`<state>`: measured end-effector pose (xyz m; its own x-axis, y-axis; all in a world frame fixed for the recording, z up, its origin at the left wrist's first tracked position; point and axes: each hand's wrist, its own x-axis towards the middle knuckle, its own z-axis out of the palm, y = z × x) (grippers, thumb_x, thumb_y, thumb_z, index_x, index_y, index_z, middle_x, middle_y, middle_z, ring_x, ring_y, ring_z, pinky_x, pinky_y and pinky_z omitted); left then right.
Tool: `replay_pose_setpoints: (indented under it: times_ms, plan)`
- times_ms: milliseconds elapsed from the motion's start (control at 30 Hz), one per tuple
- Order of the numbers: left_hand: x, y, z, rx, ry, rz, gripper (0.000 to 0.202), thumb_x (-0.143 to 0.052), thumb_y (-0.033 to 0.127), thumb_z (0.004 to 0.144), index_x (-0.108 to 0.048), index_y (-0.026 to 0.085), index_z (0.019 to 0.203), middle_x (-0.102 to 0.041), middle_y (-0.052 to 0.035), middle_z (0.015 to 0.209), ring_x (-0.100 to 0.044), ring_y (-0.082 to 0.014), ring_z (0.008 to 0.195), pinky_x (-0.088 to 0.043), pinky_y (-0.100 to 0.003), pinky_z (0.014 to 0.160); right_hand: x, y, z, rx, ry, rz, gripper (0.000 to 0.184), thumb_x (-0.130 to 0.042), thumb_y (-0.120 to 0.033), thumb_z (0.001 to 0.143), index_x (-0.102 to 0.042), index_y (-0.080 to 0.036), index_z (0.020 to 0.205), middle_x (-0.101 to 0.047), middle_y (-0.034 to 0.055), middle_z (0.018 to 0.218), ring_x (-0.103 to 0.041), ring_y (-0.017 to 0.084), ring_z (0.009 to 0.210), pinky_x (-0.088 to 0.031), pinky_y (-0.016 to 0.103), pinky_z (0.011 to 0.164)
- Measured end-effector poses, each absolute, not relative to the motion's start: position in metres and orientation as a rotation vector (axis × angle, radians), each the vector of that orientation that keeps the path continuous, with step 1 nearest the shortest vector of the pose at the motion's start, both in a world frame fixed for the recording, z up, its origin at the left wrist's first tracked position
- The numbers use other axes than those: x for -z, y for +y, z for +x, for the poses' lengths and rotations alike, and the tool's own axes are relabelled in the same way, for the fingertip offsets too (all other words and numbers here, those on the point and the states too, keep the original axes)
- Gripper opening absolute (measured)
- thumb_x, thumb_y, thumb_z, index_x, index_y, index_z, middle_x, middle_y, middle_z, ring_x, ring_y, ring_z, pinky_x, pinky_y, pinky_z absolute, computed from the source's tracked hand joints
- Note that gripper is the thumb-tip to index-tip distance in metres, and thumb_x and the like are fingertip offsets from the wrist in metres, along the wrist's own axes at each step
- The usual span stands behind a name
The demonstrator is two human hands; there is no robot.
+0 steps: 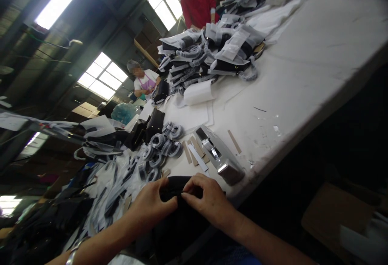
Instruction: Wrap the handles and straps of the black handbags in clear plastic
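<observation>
My left hand (153,205) and my right hand (209,200) meet over a black bag-like piece (177,216) at the near edge of the white table (303,75). Both hands pinch its top edge, with fingers curled and thumbs pressed in. Just beyond my hands lie several rolled grey straps (163,147). A shiny metal tool (218,153) and a few tan card strips (194,153) lie to the right of the straps.
A large heap of wrapped black and grey pieces (209,54) fills the table's far side. A person in red (198,4) and a person in a white and pink top (145,81) work beyond it. More black goods (100,139) pile up at left. A cardboard box (336,216) sits below right.
</observation>
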<state>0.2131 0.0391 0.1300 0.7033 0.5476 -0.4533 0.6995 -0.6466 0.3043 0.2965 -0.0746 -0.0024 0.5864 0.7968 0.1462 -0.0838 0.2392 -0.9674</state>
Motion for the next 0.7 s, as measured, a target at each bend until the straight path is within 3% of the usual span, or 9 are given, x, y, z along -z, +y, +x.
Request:
replay_pose_setpoints:
  times_ms: [200,700]
  plan:
    - [-0.123,0.038,0.207,0.378,1.01,2.519,0.025,-0.062,0.023,0.071,-0.068,0.018,0.095,-0.075,-0.0016,0.088,-0.069,-0.0241,0.085,-0.051,-0.029,0.076,0.002,-0.072,0.296,-0.716,-0.735,-1.17,0.011,-0.071,-0.01,0.075,-0.066,-0.019,0.079,-0.063,-0.003,0.078,-0.061,0.012,0.074,-0.045,0.023,0.069]
    - [-0.119,0.057,0.194,0.392,0.803,2.56,0.009,-0.061,0.025,0.077,-0.063,0.018,0.084,-0.067,0.0018,0.078,-0.062,-0.0179,0.075,-0.046,-0.023,0.066,0.001,-0.071,0.297,-0.779,-0.747,-1.215,0.008,-0.071,-0.014,0.076,-0.066,-0.02,0.079,-0.065,-0.0033,0.079,-0.062,0.012,0.075,-0.043,0.023,0.067]
